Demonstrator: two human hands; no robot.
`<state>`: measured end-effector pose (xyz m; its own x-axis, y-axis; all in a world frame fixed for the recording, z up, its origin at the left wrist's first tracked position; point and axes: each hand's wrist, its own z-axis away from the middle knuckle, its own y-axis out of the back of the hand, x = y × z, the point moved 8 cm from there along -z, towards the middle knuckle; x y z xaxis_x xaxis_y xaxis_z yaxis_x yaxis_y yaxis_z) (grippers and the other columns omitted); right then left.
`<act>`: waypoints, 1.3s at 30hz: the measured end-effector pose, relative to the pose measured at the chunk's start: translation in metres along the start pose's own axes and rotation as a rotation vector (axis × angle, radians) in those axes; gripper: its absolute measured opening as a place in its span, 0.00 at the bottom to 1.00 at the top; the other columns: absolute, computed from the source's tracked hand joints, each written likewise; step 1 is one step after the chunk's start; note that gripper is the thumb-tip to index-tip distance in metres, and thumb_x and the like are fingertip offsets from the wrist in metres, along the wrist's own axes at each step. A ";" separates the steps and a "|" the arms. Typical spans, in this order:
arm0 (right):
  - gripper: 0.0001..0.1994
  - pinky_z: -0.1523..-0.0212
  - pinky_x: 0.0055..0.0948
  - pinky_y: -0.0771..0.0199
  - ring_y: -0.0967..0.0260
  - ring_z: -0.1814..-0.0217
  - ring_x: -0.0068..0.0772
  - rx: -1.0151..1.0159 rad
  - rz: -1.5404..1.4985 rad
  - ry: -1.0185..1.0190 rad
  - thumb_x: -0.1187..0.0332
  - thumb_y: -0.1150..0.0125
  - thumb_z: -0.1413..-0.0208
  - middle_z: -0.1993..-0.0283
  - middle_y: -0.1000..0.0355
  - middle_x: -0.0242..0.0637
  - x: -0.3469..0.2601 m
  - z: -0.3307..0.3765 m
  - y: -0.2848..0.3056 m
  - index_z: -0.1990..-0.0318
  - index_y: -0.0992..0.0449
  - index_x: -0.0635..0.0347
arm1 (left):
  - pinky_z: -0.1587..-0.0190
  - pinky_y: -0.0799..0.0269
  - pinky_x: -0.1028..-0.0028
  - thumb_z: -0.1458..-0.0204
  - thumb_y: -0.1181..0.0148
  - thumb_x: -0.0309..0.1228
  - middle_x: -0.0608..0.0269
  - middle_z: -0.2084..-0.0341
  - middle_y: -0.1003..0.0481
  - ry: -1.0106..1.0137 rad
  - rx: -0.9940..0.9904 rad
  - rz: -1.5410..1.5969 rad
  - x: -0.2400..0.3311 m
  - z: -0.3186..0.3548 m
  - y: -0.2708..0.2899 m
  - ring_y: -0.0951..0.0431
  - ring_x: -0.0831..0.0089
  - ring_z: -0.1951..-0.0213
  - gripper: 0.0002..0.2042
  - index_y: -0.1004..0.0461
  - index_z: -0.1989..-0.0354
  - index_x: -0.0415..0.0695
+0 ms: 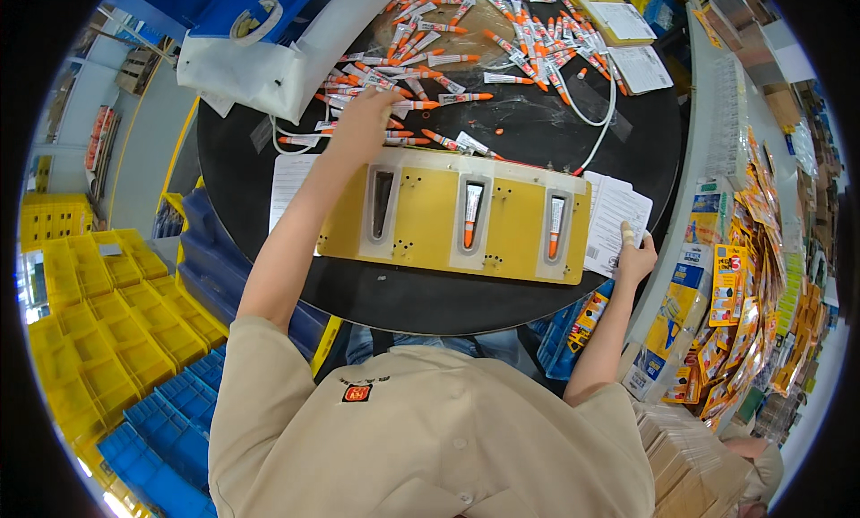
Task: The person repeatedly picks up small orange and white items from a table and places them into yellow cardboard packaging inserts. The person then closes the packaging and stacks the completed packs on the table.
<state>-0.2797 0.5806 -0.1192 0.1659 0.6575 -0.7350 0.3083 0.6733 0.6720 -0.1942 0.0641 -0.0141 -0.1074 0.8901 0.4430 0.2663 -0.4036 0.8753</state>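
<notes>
Among a spread of small white tubes with orange caps, my left hand has its fingers closed around one tube at the near left of the pile. Part of that grip is hidden behind the hand. Closer to me lies a long yellow fixture with three tapered slots. One tube sits in the middle slot and another in the right one, both caps toward me; the left slot shows only dark. My right hand grips printed white cards, thumb on top, beside the fixture's right end.
The round black table carries more white cards left of the fixture and card stacks at the far right. A white cable loops behind. Yellow and blue crates stand left; packaged goods line the right.
</notes>
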 end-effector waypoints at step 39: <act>0.21 0.37 0.50 0.49 0.45 0.36 0.50 -0.235 0.350 0.578 0.67 0.48 0.42 0.36 0.45 0.51 -0.145 0.145 -0.041 0.40 0.33 0.55 | 0.36 0.60 0.42 0.51 0.44 0.28 0.40 0.35 0.51 0.181 0.131 -0.341 -0.001 0.159 -0.008 0.54 0.47 0.33 0.27 0.38 0.41 0.37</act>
<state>-0.1808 0.4087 -0.0533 -0.3248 0.8786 -0.3501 0.1074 0.4021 0.9093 -0.0436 0.1002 -0.0527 -0.3747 0.9116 0.1691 0.3046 -0.0512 0.9511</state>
